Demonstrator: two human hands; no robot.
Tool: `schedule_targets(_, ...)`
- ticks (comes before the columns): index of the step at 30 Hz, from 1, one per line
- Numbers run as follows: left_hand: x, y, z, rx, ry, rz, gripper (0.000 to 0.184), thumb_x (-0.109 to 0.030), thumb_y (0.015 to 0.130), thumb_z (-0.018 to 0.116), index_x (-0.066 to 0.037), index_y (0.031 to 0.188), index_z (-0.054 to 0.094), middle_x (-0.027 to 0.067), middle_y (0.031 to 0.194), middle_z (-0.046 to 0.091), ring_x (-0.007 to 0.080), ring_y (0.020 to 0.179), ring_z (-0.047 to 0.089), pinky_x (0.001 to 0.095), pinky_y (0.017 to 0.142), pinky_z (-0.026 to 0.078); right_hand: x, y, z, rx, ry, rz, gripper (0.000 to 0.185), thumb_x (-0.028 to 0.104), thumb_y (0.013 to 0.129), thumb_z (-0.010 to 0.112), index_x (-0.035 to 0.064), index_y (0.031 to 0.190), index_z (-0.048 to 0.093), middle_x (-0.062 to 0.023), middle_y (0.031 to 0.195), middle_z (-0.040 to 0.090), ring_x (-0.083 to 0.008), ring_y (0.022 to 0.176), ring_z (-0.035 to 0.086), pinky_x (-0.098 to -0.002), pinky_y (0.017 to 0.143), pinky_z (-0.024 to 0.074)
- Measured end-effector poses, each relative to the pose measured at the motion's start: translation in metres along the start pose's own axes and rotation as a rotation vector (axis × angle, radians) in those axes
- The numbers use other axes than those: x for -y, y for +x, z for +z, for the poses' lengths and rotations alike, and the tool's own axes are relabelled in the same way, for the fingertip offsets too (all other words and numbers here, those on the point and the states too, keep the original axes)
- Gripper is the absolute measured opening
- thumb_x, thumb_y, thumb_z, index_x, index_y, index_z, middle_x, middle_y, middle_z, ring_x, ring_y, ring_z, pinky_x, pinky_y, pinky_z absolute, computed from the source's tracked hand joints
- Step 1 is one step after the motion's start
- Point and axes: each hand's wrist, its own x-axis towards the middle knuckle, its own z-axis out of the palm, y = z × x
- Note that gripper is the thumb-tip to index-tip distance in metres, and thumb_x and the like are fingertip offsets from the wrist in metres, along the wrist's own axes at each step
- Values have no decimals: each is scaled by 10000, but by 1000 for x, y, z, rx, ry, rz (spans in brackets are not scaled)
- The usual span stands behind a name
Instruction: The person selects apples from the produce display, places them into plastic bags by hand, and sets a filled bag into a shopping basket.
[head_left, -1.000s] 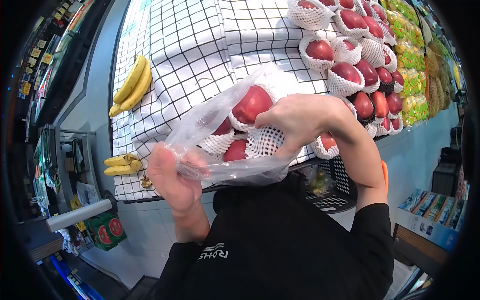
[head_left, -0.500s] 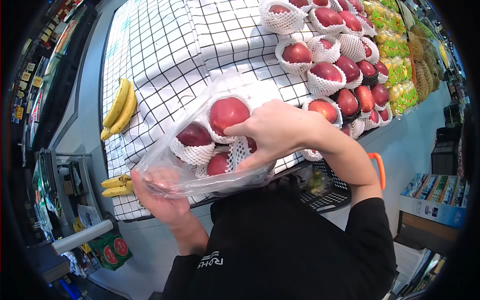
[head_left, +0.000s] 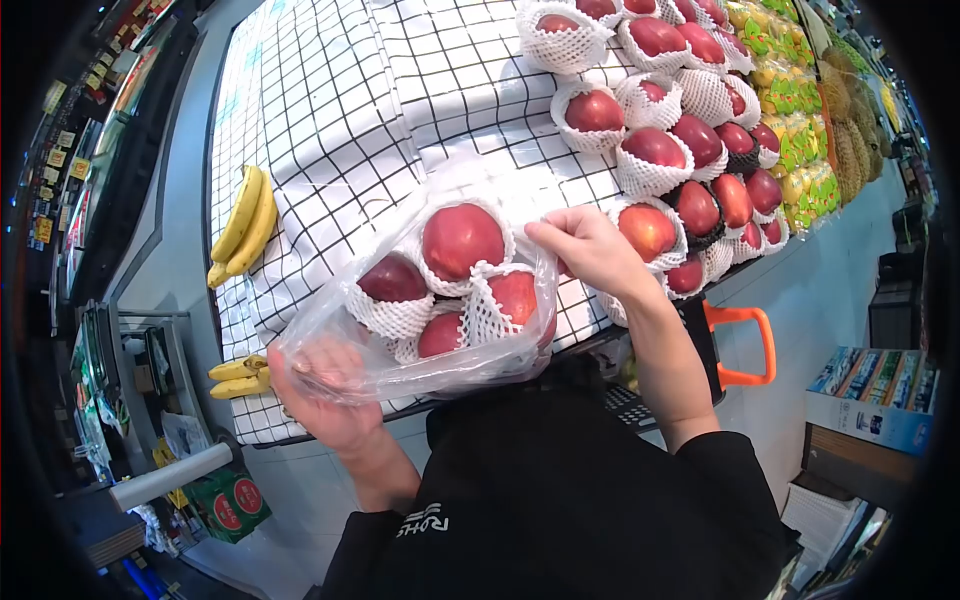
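Observation:
A clear plastic bag (head_left: 400,385) lies on the near edge of the checked cloth, its mouth spread wide. Inside it sit several red fruits (head_left: 462,242) in white foam nets. My left hand (head_left: 335,400) grips the bag's left side; its fingers show blurred through the film. At the opposite side, my right hand (head_left: 590,250) pinches the bag's rim between thumb and fingers, just right of the fruit. More netted red fruits (head_left: 655,148) are piled beyond my right hand.
Bananas (head_left: 243,225) lie at the left, with a smaller bunch (head_left: 240,378) nearer me. Bagged yellow fruit (head_left: 800,130) stands beyond the pile. A black basket with an orange handle (head_left: 745,378) is at the front right. White checked cloth (head_left: 330,90) covers the table.
My right hand has moved from over the fruit inside the bag to the right, and now holds the bag's rim. The fruit at the right inside is uncovered. My left hand stays put.

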Motion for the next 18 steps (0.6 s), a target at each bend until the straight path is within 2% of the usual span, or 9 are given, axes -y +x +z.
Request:
schedule_targets(2,0,0,-1,-1,-1,7,375,-291,1037,361,-138,700,423,-7,564,418,90,466,323,257,480,284,13,5,3,-37,30,-13,354,274,925,588,38,661,599,45,560,500,-26,498,422,-216,451,328)
schedule_targets(5,-3,0,-1,7,-3,13,369,-300,1040,347,-135,719,428,-4,556,414,98,454,312,260,482,285,32,19,0,-125,253,-152,297,237,937,581,104,672,587,70,557,502,-6,466,424,-192,423,309)
schedule_targets(8,-7,0,0,36,41,41,372,-312,1040,339,-134,728,437,-3,548,417,103,447,314,261,482,287,56,37,-2,-187,372,-238,281,242,938,578,98,699,610,62,596,530,-10,474,438,-182,432,322)
schedule_targets(11,-7,-1,0,58,95,65,378,-330,1036,342,-132,732,447,-7,539,420,103,447,331,258,484,292,81,47,7,-209,328,-352,325,219,940,563,66,654,574,37,567,513,-39,472,439,-209,448,341)
schedule_targets(12,-6,-1,0,69,110,57,380,-341,1033,346,-131,735,452,-10,535,421,102,449,342,255,485,296,77,54,11,-116,296,-402,338,224,942,564,57,649,586,33,571,521,-41,485,444,-214,457,345)
schedule_targets(14,-7,0,0,39,123,37,388,-350,1030,349,-132,728,455,-11,531,419,101,452,354,253,485,299,75,61,21,-113,324,-401,352,225,942,567,49,637,584,28,573,525,-43,486,441,-218,458,346)
schedule_targets(15,-6,0,0,4,138,18,395,-359,1027,351,-132,721,459,-12,526,416,101,454,365,250,484,303,71,65,21,-92,331,-401,277,242,941,582,65,737,641,46,625,564,-29,521,473,-199,488,367)
schedule_targets(18,-4,5,0,4,225,-4,415,-366,1025,349,-130,704,465,-12,525,417,101,454,372,247,481,312,69,73,25,-122,344,-393,309,254,949,577,62,712,628,43,609,553,-27,512,460,-201,481,364)
